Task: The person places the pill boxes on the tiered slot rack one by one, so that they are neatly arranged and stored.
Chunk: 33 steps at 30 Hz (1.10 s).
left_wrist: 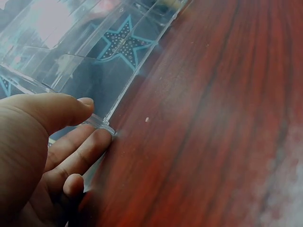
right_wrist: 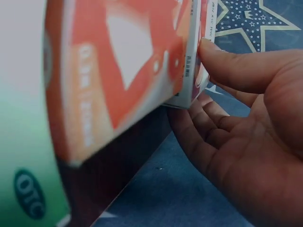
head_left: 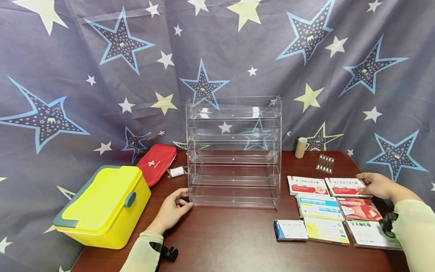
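Observation:
A clear plastic tiered display rack [head_left: 233, 181] stands upright in the middle of the table. My left hand [head_left: 171, 210] holds its lower left front corner; in the left wrist view the thumb and fingers [left_wrist: 80, 156] meet around the clear edge. On the right, my right hand [head_left: 378, 186] grips the right end of a red-and-white medicine box [head_left: 346, 186], the back right one of a group lying flat. The right wrist view has the thumb [right_wrist: 227, 64] on one face of that box, with the fingers around its end. Beside it lies a similar medicine box [head_left: 307, 186].
Several more medicine boxes [head_left: 321, 206] lie in rows nearer the front right. Behind them are a blister strip of ampoules [head_left: 325, 163] and a tan roll [head_left: 300, 147]. A yellow lidded case [head_left: 102, 204], a red first aid pouch [head_left: 156, 164] and a small white packet [head_left: 176, 172] occupy the left.

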Each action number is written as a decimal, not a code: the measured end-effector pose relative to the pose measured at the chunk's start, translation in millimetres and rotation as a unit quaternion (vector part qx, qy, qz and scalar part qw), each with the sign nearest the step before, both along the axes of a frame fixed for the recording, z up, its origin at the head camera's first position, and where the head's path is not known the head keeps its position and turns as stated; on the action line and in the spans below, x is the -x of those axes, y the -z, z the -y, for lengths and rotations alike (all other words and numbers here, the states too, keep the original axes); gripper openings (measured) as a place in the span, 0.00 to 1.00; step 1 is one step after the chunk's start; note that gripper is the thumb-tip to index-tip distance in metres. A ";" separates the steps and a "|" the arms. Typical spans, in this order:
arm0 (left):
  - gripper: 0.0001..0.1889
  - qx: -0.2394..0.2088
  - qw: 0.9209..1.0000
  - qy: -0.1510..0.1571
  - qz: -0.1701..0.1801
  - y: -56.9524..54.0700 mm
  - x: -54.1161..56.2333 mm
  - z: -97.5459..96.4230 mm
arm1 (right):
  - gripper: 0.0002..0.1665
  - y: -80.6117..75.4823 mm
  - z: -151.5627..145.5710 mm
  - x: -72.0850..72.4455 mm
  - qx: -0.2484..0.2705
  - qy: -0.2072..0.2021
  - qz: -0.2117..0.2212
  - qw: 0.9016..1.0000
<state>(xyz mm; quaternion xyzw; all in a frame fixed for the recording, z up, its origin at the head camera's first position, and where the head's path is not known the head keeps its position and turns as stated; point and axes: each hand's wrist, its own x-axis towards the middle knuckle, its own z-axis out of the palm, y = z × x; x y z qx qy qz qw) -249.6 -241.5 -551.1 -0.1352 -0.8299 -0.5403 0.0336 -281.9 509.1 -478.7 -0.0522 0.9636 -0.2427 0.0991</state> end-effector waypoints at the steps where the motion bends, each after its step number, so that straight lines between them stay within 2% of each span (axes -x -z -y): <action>1: 0.25 -0.002 1.000 0.001 0.000 0.1 0.0 0.2 | 0.42 0.6 -0.4 -0.3 0.003 0.001 0.002 1.000; 9: 0.25 0.002 1.000 0.002 0.003 0.1 -0.7 1.9 | 0.40 6.3 -3.9 0.8 0.014 0.008 0.001 1.000; 17: 0.26 0.007 1.000 0.002 -0.003 -0.2 -0.9 1.3 | 0.35 5.2 -4.9 -3.1 0.042 0.017 -0.027 0.999; 21: 0.25 0.012 1.000 -0.003 -0.005 -0.6 -1.2 1.0 | 0.32 1.1 -5.3 -5.5 0.044 0.038 -0.037 0.998; 24: 0.25 0.013 1.000 -0.006 -0.004 -0.8 -1.5 0.7 | 0.25 -1.4 -6.4 -8.1 0.068 0.058 -0.040 0.995; 28: 0.25 0.011 1.000 -0.004 0.000 -1.4 -2.2 0.2 | 0.16 -4.0 -6.6 -12.8 0.112 0.073 -0.071 0.988; 33: 0.25 0.008 1.000 -0.005 0.001 -2.6 -2.5 -0.8 | 0.13 -13.3 -1.2 -16.7 0.124 0.092 -0.153 0.976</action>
